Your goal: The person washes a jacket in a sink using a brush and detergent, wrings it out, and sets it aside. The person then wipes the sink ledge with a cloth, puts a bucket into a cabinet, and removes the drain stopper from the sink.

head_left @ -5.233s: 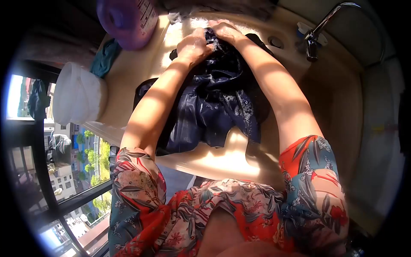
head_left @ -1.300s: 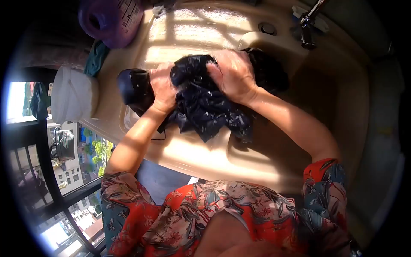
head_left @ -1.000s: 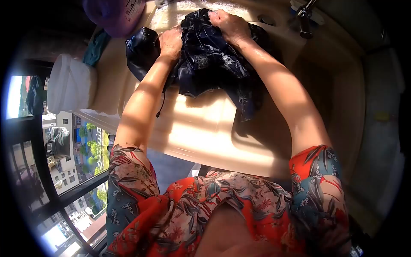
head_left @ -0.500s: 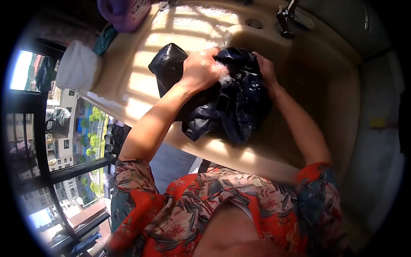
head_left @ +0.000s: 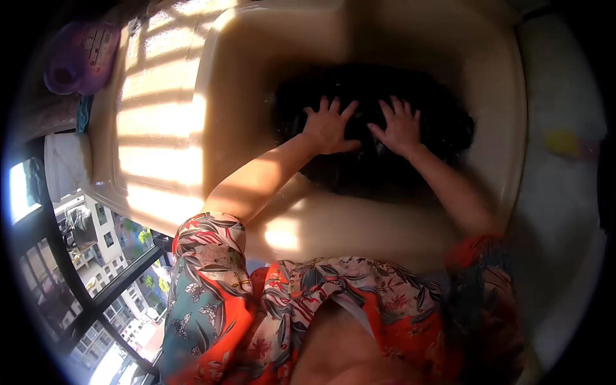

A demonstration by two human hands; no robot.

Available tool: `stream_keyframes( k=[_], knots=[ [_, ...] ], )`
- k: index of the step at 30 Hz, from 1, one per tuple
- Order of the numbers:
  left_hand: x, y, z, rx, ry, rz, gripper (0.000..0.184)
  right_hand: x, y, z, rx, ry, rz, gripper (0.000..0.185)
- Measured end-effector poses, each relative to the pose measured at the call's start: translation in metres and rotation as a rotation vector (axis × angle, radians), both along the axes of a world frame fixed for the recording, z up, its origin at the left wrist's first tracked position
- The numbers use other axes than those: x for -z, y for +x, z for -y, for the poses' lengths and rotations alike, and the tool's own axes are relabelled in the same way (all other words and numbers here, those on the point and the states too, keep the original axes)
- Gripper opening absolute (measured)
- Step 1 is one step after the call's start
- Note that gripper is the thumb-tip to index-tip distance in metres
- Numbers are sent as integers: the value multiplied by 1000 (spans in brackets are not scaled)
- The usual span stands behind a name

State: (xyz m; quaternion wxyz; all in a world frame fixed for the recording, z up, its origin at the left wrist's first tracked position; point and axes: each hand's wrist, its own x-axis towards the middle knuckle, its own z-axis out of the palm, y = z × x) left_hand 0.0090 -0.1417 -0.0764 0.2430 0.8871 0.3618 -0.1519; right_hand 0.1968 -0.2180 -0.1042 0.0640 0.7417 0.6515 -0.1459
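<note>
A dark, wet piece of clothing point(head_left: 378, 170) lies bunched in the basin of the beige sink point(head_left: 494, 70). My left hand point(head_left: 330, 128) rests flat on it with the fingers spread. To the right, my right hand point(head_left: 401, 127) also lies on the dark cloth, its fingers apart and the thumb pointing toward the left hand. Neither hand grips the fabric. The cloth is in deep shade, so its folds and exact kind cannot be made out.
A sunlit ribbed washboard surface point(head_left: 157, 128) adjoins the basin on the left. A purple detergent bottle point(head_left: 83, 58) stands at its far left, with a white cloth point(head_left: 67, 167) below. A window frame point(head_left: 96, 305) is at the lower left, a wall point(head_left: 564, 179) at the right.
The dark clothing has gone from the sink's divider and washboard side down into the basin. Both hands have let go of it and now lie spread on top. The view has shifted right.
</note>
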Motion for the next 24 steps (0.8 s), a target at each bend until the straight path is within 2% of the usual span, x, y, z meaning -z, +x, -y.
stream_keyframes(
  k=[2, 4, 6, 9, 11, 12, 13, 14, 15, 17, 18, 19, 20, 21, 22, 23, 24],
  knots=[
    [49, 25, -10, -83, -247, -32, 80, 24, 14, -25, 77, -283, -6, 65],
    [120, 55, -21, -158, -185, 256, 73, 37, 41, -67, 140, -668, -56, 62],
    [160, 65, -16, -210, -120, 431, 61, 44, 51, -55, 371, -442, -536, 60],
    [131, 68, -42, -180, -36, 492, 45, 32, 64, -66, 649, 65, -1198, 57],
    [67, 49, -46, -89, -138, 386, 46, -31, 69, -77, 472, -203, -850, 47],
    [18, 39, -56, -45, -288, 194, 48, -85, 70, -88, 201, -606, -261, 39],
    [-24, 26, -69, 0, -440, -7, 51, -75, 104, -80, 130, -305, -798, 38],
    [-34, 14, -94, -41, -618, 63, 60, -70, 140, -73, 318, -39, -880, 43],
    [-34, 8, -115, -86, -795, 136, 68, -75, 148, -67, 470, 241, -664, 56],
    [-26, 17, -120, -214, -540, 213, 65, -54, 144, -46, 388, 36, -374, 72],
    [-19, 22, -117, -285, -410, 252, 64, -11, 139, -32, 467, 52, -681, 82],
    [-6, 23, -90, -335, -404, 367, 71, 19, 122, -25, 598, 71, -611, 84],
    [8, 29, -72, -401, -501, 392, 79, 1, 92, -25, 723, -33, -888, 82],
    [17, 34, -58, -465, -606, 412, 87, 25, 82, -21, 905, 42, -1187, 73],
    [10, 37, -58, -597, -959, 518, 94, 16, 66, -21, 929, 13, -1338, 62],
    [20, 38, -62, -659, -964, 567, 93, 72, 73, -26, 847, 28, -1146, 54],
    [43, 33, -65, -725, -968, 614, 93, 32, 33, -27, 718, 135, -1132, 48]
  ],
)
